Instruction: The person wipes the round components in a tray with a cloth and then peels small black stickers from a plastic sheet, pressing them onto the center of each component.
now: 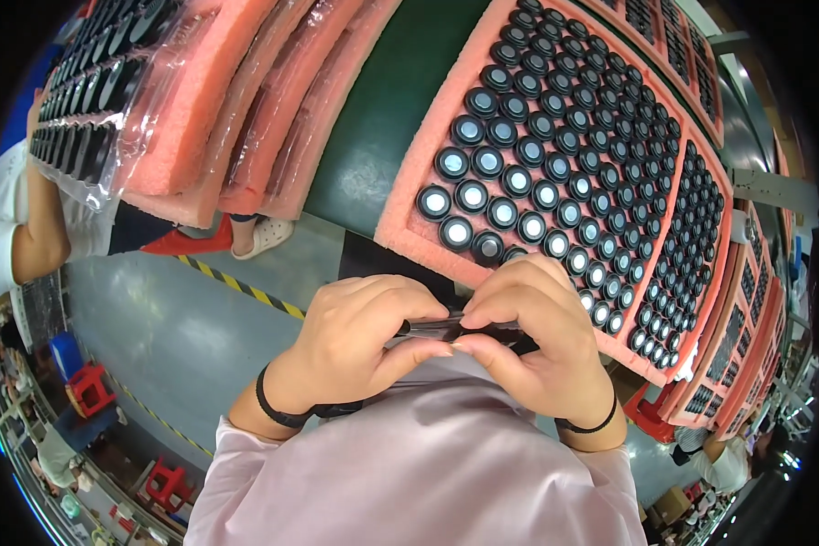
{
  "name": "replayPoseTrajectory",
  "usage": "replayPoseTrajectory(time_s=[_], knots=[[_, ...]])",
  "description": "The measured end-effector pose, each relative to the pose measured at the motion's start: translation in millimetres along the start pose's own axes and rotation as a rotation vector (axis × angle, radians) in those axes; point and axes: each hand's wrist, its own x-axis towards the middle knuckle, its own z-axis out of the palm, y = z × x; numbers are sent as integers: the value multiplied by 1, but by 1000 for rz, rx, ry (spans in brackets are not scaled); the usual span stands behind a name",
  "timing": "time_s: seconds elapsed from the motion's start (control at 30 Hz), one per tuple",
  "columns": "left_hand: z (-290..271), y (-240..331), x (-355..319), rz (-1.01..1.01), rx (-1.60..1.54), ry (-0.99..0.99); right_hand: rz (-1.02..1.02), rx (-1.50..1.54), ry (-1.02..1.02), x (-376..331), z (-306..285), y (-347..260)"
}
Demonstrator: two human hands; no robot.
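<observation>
Most of the small flat dark part point(455, 326) is hidden behind curled fingers, so its shape stays unclear. The left hand point(355, 341) and right hand point(532, 337) meet knuckle to knuckle, both pinching that one part between thumbs and fingertips. Just above the grip lies a pink foam tray point(428, 118) packed with round black pieces point(519, 180), too many to count.

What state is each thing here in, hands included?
left hand: closed, pinching the dark thin piece
right hand: closed, pinching the same piece
dark thin piece: held flat between both hands
pink foam tray: nearly full of round black parts
stacked foam trays: piled, wrapped in clear plastic
</observation>
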Motion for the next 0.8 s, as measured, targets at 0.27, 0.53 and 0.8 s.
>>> replayPoseTrajectory(time_s=[0.27,0.53,0.8], knots=[[8,-8,4,80,49,74,83,59,-21,1,4,2],[7,-6,7,72,165,-21,132,38,-49,0,3,1],[13,-12,4,117,215,26,219,60,-131,3,2,3]])
